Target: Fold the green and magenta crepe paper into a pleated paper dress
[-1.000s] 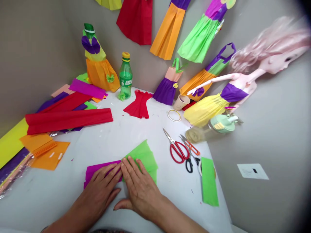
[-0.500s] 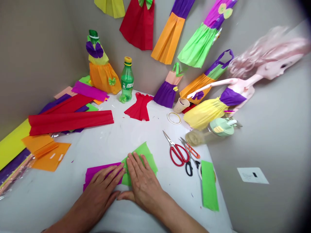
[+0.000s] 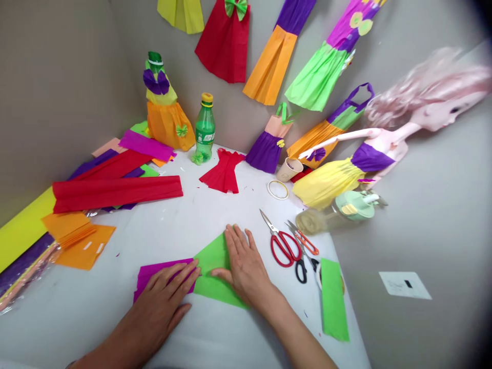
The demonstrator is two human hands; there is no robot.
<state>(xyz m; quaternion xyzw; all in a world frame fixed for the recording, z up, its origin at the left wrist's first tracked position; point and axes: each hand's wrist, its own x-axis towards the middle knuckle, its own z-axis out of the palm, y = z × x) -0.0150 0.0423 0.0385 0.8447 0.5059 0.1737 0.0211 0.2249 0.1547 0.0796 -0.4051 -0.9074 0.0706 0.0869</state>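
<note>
Lying at the left of the white table (image 3: 96,292), a yellow crepe paper roll (image 3: 23,230) and folded orange crepe paper sheets (image 3: 80,246) sit just beside a long red crepe paper strip (image 3: 115,193). Further right, the left hand (image 3: 165,289) lies open and palm down, its fingers close together and gripping nothing. Its fingertips (image 3: 191,268) rest on a magenta crepe paper strip (image 3: 148,274), right where that strip meets a green crepe paper sheet (image 3: 209,261). The right hand (image 3: 244,264) is open as well, fingers spread and holding nothing, lying flat on the right part of the green sheet. So the green sheet lies between the two hands, touching both, flat on the table. Just right of the right hand are red-handled scissors (image 3: 283,249), then a smaller orange-handled pair (image 3: 305,242), and beyond them a green crepe paper strip (image 3: 333,300).
</note>
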